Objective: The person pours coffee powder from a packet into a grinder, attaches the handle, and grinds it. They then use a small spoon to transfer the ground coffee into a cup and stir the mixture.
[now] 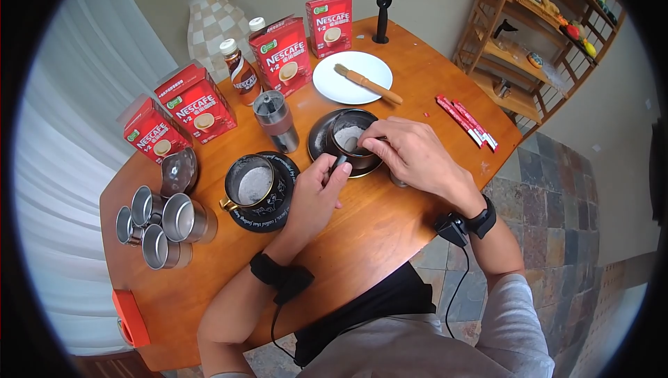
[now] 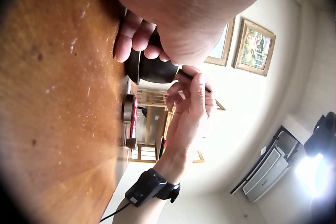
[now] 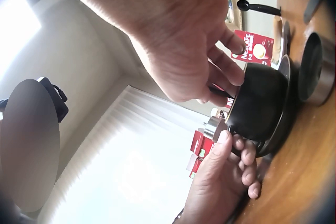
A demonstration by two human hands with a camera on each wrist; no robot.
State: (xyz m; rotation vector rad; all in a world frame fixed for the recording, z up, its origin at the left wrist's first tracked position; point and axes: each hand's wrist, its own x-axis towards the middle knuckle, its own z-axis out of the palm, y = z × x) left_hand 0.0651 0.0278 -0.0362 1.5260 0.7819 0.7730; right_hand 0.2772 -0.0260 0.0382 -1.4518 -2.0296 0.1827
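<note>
My left hand [image 1: 316,193] pinches the handle of a black cup [image 3: 257,100], which stands on a dark saucer [image 1: 318,134]. Pale powder [image 1: 346,134] lies inside that cup. Over its rim, my right hand [image 1: 417,152] pinches a spoon [image 1: 352,143] by its dark handle, the spoon's bowl down at the powder. Left of my left hand, a second black cup [image 1: 236,193] with a gold handle, also holding pale powder, sits on a black lettered saucer [image 1: 285,193]. A round metal cup [image 3: 316,69] is beside the right hand, mostly hidden by it in the head view.
Behind the cups stand a metal grinder [image 1: 276,122], a coffee bottle [image 1: 241,75] and several red Nescafe boxes [image 1: 282,58]. A brush [image 1: 365,83] lies across a white plate [image 1: 334,87]. Red sticks [image 1: 463,120] lie right; metal cups [image 1: 184,218] and a glass vessel [image 1: 179,170] stand left.
</note>
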